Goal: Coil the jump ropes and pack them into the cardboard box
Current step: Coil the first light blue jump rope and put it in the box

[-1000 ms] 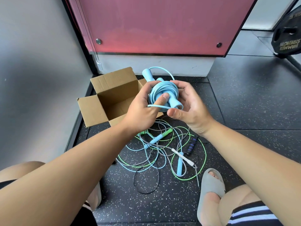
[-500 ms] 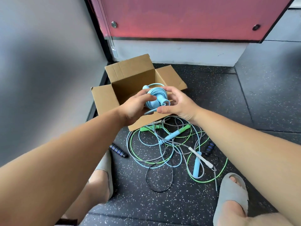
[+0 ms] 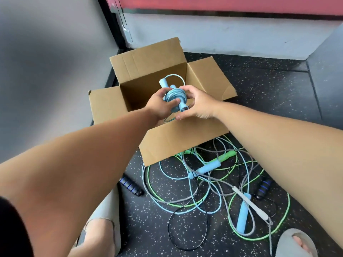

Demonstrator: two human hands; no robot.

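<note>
A coiled light-blue jump rope (image 3: 173,96) with its two handles sticking out is held over the opening of the cardboard box (image 3: 172,140). My left hand (image 3: 160,106) grips the bundle from the left, thumb across the coil. From the right, my right hand (image 3: 196,102) cups the same bundle, fingers curled round its far side. The box stands open on the floor, all flaps folded out; its inside looks bare. A tangle of loose jump ropes (image 3: 207,182), green, blue, grey and black, lies on the floor just in front of the box.
Dark speckled rubber floor. A grey wall rises at left; a white ledge under a red panel (image 3: 222,2) stands behind the box. A black-and-blue handle (image 3: 130,186) lies near my left foot (image 3: 100,232). My right foot in a grey slide (image 3: 295,243) is at bottom right.
Both hands carried the coiled blue rope forward and down from chest height to over the box opening. The view tilted down and moved closer to the box.
</note>
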